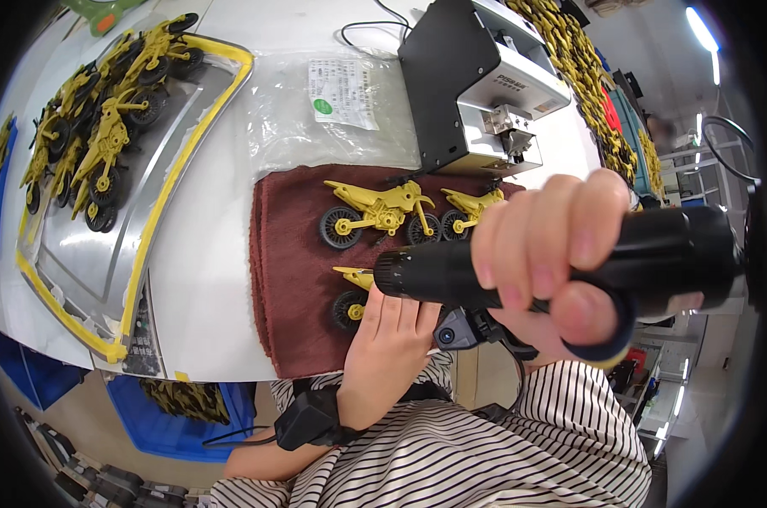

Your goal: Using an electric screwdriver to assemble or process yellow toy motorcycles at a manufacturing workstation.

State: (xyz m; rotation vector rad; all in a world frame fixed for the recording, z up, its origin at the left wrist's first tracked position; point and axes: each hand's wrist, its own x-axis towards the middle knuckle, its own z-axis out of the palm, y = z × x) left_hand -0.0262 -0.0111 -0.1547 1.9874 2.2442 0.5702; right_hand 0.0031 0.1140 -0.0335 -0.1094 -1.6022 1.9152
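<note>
Tray (159, 182): a metal tray with yellow edging sits at the left of the white tabletop (210, 279), carrying a heap of yellow toy motorbikes (104, 118).
Cloth (294, 279): a dark red cloth lies mid-tabletop; two finished bikes lie on its far part, one full bike (375, 213) and a second (470, 207) half hidden.
Left hand (387, 339): its grip rests flat and closed down on a third toy bike (354, 296) at the near part of the cloth, only a wheel and the tail showing.
Screwdriver (451, 273): a black power screwdriver, tip pointing left, right over that bike.
Right hand (553, 262): its grip is wrapped tight round the screwdriver body.
Machine (476, 85): a black-and-grey box stands behind the cloth.
Risk: the left hand covers most of the bike, so the tip could slide off and scratch the plastic or jab a finger; the soft cloth could let the bike shift under pressure.
</note>
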